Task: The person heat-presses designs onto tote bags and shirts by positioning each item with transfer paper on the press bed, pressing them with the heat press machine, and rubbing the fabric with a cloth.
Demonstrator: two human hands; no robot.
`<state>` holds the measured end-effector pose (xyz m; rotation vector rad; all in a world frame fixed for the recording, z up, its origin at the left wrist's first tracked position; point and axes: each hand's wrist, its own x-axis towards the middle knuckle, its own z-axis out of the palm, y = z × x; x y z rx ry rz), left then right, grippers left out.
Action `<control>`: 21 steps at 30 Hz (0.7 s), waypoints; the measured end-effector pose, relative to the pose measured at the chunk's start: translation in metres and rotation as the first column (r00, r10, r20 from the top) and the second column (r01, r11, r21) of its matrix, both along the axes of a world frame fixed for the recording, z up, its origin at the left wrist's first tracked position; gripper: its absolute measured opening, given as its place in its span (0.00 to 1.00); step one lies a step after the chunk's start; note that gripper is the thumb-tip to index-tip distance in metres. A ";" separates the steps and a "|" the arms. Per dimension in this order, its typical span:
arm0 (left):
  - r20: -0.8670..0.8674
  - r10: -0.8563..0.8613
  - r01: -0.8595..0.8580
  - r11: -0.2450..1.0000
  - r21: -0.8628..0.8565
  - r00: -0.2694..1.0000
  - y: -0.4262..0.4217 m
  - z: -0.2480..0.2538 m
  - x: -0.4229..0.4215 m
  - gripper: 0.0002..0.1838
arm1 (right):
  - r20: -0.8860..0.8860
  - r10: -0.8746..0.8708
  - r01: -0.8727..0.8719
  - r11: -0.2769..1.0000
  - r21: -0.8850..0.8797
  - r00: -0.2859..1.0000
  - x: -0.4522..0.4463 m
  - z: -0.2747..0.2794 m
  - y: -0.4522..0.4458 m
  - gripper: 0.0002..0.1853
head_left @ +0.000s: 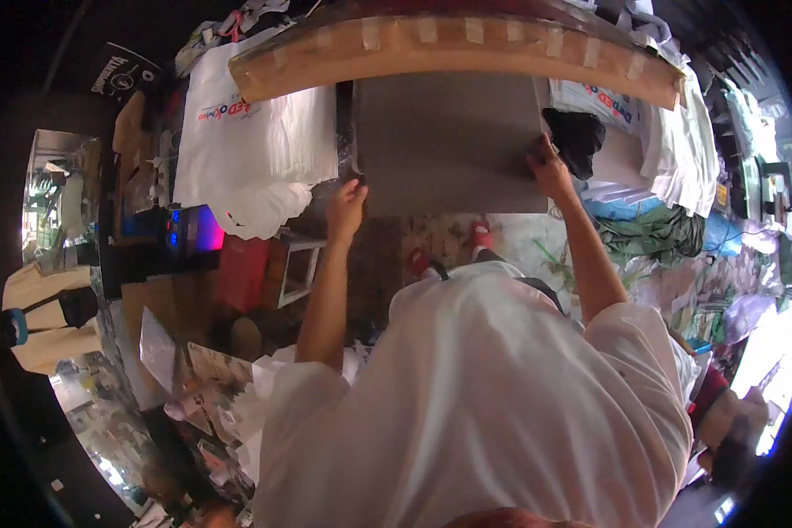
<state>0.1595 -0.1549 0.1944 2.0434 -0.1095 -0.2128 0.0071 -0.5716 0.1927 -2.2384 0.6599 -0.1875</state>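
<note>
A flat grey panel (449, 150) stretches out in front of me, its far end hidden beneath a brown taped beam (458, 46). My left hand (347, 208) is closed at the panel's near left corner, fingers curled against the edge. On the opposite side my right hand (551, 172) grips the right edge, thumb on top. A crumpled black cloth (577, 141) lies just beyond my right hand. White printed plastic-looking bags (216, 132) hang in a stack left of the panel, and more white bags (676, 150) hang to its right.
A red box (241, 273) and a white frame (301, 273) stand low on the left, near a lit blue-and-pink device (204, 231). Dark green sheeting (656, 236) and loose scraps cover the floor at right. A mirror (60, 198) is at far left.
</note>
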 end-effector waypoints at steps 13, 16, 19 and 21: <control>-0.009 -0.018 0.019 0.994 0.106 1.000 -0.015 -0.004 0.008 0.15 | -0.009 -0.212 0.201 0.941 -0.273 0.977 0.000 0.034 0.015 0.26; 0.158 -0.098 0.057 0.968 0.243 0.983 -0.019 0.001 0.008 0.13 | -0.077 -0.242 0.232 0.966 -0.118 0.967 0.002 0.034 0.002 0.23; 0.168 -0.071 0.028 0.969 0.245 0.983 -0.022 -0.001 0.007 0.12 | -0.080 -0.218 0.219 0.976 0.000 0.973 0.000 0.024 -0.012 0.22; 0.193 -0.072 0.019 0.965 0.263 0.979 -0.021 -0.001 0.006 0.13 | -0.039 -0.176 0.177 0.984 0.027 0.984 -0.001 0.017 -0.016 0.22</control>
